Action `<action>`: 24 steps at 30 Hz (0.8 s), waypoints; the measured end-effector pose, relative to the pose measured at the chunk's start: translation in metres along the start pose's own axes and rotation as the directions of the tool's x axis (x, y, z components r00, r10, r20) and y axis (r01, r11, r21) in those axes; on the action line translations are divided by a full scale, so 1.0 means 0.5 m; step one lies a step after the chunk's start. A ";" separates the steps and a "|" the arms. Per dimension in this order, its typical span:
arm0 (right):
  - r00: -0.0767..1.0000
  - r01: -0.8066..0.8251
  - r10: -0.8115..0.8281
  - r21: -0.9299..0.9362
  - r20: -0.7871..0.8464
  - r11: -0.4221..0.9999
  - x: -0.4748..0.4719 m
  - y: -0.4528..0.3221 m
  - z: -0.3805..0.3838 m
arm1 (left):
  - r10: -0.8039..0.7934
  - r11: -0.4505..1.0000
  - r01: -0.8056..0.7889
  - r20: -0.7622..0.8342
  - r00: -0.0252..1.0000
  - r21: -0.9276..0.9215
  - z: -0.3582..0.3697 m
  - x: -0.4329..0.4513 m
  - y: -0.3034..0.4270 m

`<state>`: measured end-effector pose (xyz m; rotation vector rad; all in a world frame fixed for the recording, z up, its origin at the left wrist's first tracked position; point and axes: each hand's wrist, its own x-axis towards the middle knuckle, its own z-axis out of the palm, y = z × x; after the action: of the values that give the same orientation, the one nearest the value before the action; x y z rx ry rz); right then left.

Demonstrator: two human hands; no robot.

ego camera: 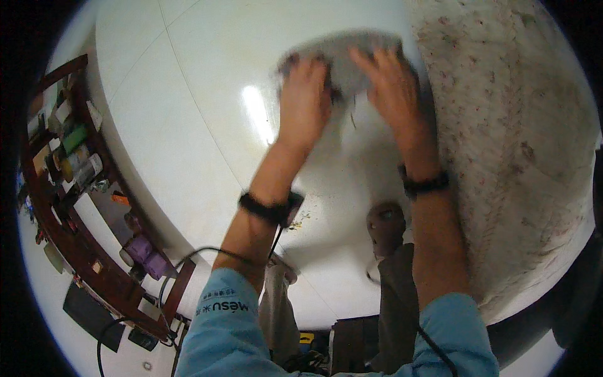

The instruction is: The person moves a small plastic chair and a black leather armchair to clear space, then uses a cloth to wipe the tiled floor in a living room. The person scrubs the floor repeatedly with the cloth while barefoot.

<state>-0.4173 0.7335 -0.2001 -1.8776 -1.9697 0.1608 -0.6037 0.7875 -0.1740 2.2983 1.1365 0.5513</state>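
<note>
A grey cloth, blurred by motion, is under both my hands above the white tiled floor. My left hand grips its near left end, where dark patches show around the fingers. On the right side, the fingers of my right hand lie spread over the top of the cloth, holding it close to the bed's edge. Both wrists carry black straps, and a cable runs from the left strap. The undersides of the fingers and the cloth's far side cannot be made out.
A bed or mattress with a floral cover runs along the right. To the left stands a dark wooden shelf crowded with small items. Yellowish debris lies on the floor near my shoe. Loose black cable crosses at lower left.
</note>
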 end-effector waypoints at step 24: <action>0.714 -0.623 0.665 -0.237 0.219 0.746 -0.409 -0.117 -0.056 | 0.100 0.993 -0.115 0.362 0.927 0.020 0.188 -0.258 0.160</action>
<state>-0.4602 0.5232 -0.1975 -2.7194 -1.4034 0.5348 -0.5755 0.6163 -0.2159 2.3793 0.8539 0.1318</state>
